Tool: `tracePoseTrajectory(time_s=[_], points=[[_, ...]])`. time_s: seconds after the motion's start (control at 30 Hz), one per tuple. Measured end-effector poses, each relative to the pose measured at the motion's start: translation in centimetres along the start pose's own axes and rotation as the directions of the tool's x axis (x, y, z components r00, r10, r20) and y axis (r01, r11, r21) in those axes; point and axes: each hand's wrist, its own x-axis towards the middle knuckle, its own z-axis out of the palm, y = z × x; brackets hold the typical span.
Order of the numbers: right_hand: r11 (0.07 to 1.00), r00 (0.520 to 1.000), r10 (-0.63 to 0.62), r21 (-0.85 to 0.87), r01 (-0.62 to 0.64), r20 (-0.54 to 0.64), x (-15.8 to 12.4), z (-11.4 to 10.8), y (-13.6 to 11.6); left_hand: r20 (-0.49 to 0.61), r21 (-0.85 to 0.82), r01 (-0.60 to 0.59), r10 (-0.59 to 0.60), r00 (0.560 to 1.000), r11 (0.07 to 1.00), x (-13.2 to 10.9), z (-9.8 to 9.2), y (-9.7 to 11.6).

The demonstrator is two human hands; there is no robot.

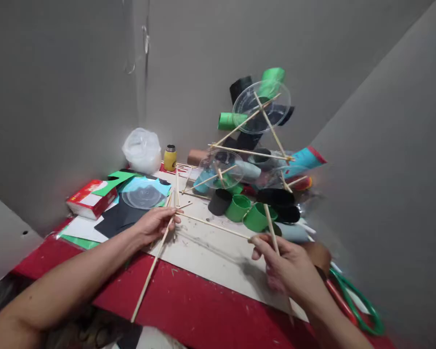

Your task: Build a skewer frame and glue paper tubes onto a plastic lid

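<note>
My left hand [160, 226] pinches a corner where thin wooden sticks meet, with one long stick [150, 272] slanting down towards the table's front edge. A crosspiece stick [214, 225] spans from there to my right hand [285, 261], whose fingers are closed on its other end. A further stick [271, 223] passes upright through the right hand's grip. Together the sticks look like one frame, held just above a white board [207, 254]. How the joints are fixed is hidden by my fingers.
Behind stands a tall stick structure with clear plastic discs [252, 123] and green and black paper tubes [240, 207]. At left lie coloured paper sheets [118, 220], a red box [91, 198], a white plastic bag [142, 150] and a yellow bottle [170, 159]. Green-handled scissors [376, 320] lie right.
</note>
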Motion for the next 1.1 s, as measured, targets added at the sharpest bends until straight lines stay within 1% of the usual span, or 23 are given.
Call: tracePoseTrajectory(time_s=[0.07, 0.17, 0.23, 0.3, 0.4, 0.47, 0.5, 0.57, 0.67, 0.73, 0.77, 0.83, 0.9, 1.0, 1.1], points=[[0.996, 0.995, -0.087, -0.024, 0.086, -0.047, 0.2, 0.6, -0.6, -0.011, -0.015, 0.007, -0.007, 1.000, 1.000, 0.2, 0.0, -0.2], [0.988, 0.984, -0.157, -0.015, 0.157, -0.080, 0.6, 1.4, -0.8, -0.023, -0.040, 0.015, -0.016, 1.000, 0.999, 0.2, 0.0, -0.3], [0.987, 0.984, -0.155, 0.015, 0.157, -0.083, 0.9, 2.0, -0.5, -0.026, -0.056, 0.020, -0.021, 0.999, 0.998, 0.1, 0.1, -0.2], [0.990, 0.989, -0.121, 0.069, 0.127, -0.087, 1.2, 2.5, 0.1, -0.020, -0.072, 0.025, -0.027, 0.999, 0.997, -0.1, 0.2, -0.1], [0.974, 0.992, -0.075, 0.207, 0.095, -0.103, 1.2, 2.9, 0.6, -0.010, -0.110, 0.025, -0.027, 1.000, 0.994, -0.4, 0.5, 0.2], [0.953, 0.987, -0.081, 0.280, 0.118, -0.140, 1.0, 3.0, 0.4, -0.031, -0.136, 0.022, -0.027, 0.999, 0.990, -0.5, 0.7, 0.4], [0.943, 0.980, -0.092, 0.300, 0.142, -0.177, 0.8, 3.0, 0.2, -0.049, -0.144, 0.019, -0.027, 0.998, 0.989, -0.5, 0.6, 0.5], [0.932, 0.952, -0.114, 0.302, 0.201, -0.283, 0.4, 2.9, -0.3, -0.090, -0.150, 0.008, -0.021, 0.996, 0.989, -0.5, 0.5, 0.8], [0.918, 0.870, -0.162, 0.252, 0.305, -0.465, -0.3, 2.8, -1.0, -0.143, -0.142, -0.023, 0.002, 0.990, 0.990, -0.3, 0.0, 1.1], [0.917, 0.812, -0.214, 0.175, 0.359, -0.544, -0.8, 2.8, -1.1, -0.171, -0.130, -0.036, 0.014, 0.985, 0.991, -0.1, -0.2, 1.3], [0.917, 0.790, -0.252, 0.122, 0.379, -0.559, -1.0, 2.7, -1.1, -0.178, -0.123, -0.038, 0.015, 0.984, 0.992, -0.1, -0.3, 1.3], [0.909, 0.765, -0.364, -0.024, 0.416, -0.532, -1.3, 2.7, -1.0, -0.177, -0.106, -0.029, 0.010, 0.984, 0.994, 0.0, -0.2, 1.2], [0.858, 0.739, -0.511, -0.208, 0.470, -0.439, -1.3, 2.7, -0.9, -0.166, -0.086, -0.008, -0.006, 0.986, 0.996, 0.0, -0.1, 1.0], [0.699, 0.687, -0.694, -0.428, 0.573, -0.213, -0.8, 2.6, -0.6, -0.090, -0.062, 0.036, -0.042, 0.995, 0.997, -0.1, 0.2, 0.7], [0.535, 0.642, -0.767, -0.545, 0.646, 0.009, -0.1, 2.7, -0.2, -0.011, -0.059, 0.045, -0.046, 0.999, 0.997, -0.3, 0.2, 0.7]])
